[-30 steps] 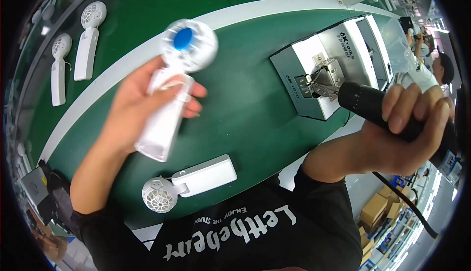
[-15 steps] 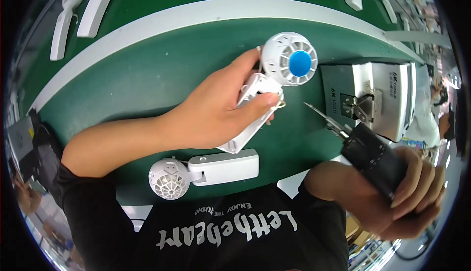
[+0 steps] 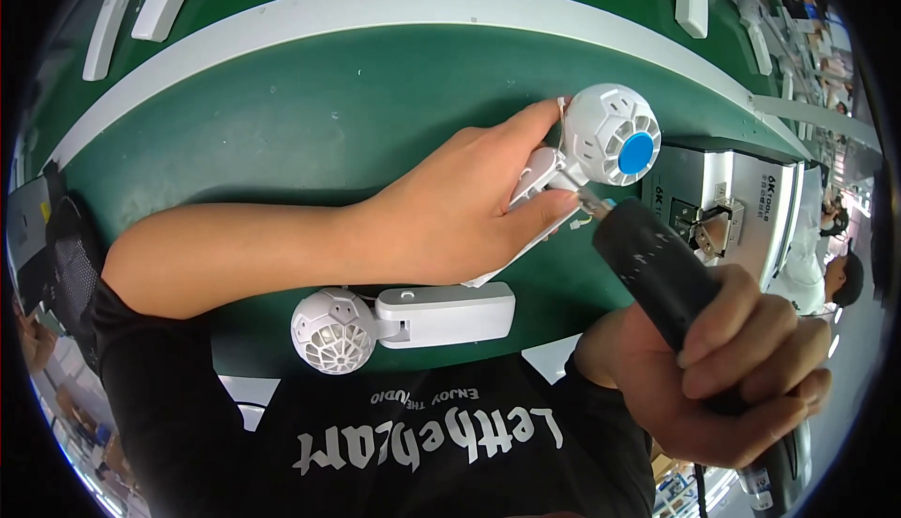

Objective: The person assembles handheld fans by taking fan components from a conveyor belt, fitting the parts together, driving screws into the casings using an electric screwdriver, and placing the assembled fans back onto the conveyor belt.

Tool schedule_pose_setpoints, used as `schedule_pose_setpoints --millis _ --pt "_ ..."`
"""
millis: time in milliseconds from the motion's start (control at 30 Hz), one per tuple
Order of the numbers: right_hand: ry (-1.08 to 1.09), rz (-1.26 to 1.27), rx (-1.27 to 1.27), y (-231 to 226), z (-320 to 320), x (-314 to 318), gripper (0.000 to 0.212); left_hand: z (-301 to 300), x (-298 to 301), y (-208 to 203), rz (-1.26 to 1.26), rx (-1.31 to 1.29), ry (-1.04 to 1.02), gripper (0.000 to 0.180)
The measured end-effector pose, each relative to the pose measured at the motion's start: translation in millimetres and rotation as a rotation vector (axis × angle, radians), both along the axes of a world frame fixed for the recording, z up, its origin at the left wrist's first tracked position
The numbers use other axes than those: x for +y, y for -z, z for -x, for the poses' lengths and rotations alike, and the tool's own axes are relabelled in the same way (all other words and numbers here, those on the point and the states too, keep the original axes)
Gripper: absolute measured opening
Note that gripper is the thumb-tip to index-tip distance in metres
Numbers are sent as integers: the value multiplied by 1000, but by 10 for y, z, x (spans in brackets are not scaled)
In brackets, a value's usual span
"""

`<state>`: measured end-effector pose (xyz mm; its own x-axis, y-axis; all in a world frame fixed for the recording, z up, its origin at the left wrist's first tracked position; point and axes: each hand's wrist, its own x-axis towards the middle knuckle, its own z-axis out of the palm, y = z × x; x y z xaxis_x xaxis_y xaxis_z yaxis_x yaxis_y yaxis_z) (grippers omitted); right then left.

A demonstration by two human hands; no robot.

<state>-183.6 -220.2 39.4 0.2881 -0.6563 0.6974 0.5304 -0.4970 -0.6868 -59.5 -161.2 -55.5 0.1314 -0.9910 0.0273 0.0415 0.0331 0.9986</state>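
Note:
My left hand (image 3: 460, 199) is closed around the white body of a small fan-like device (image 3: 599, 124). Its round vented head has a blue disc and points up and to the right. A thin wire with a small connector shows beside my thumb. My right hand (image 3: 737, 358) grips a black electric screwdriver (image 3: 652, 257), whose bit meets the device at the joint below the round head. Whether the tip sits in a screw cannot be made out. Closer to my body lies a second white device (image 3: 446, 316) of the same kind, its grille turned upward.
On the right stands a silver and black screw feeder box (image 3: 755, 201). A white strip (image 3: 413, 4) curves across the green surface; beyond it lie more white devices (image 3: 169, 0) at far left and others (image 3: 692, 2) at far right. People sit further off on the right.
The screwdriver has moved up and left, and its bit now reaches the device's joint. My left hand has shifted right with the device.

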Motion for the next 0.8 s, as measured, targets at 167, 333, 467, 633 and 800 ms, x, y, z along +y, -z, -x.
schedule_pose_setpoints --millis 167,333,467,633,800 --pt "-47 6 40 37 12 -26 28 17 12 -43 -1 -50 39 53" --pt "-71 70 78 165 -30 108 27 22 75 -34 93 -170 30 53" --pt "-113 69 -10 144 74 22 24 -33 56 -28 11 -232 26 49" --pt "61 73 -188 -332 703 -282 20 34 24 -11 -76 61 -23 39" --pt "552 114 16 -337 700 -569 21 -27 29 -140 -200 109 47 34"
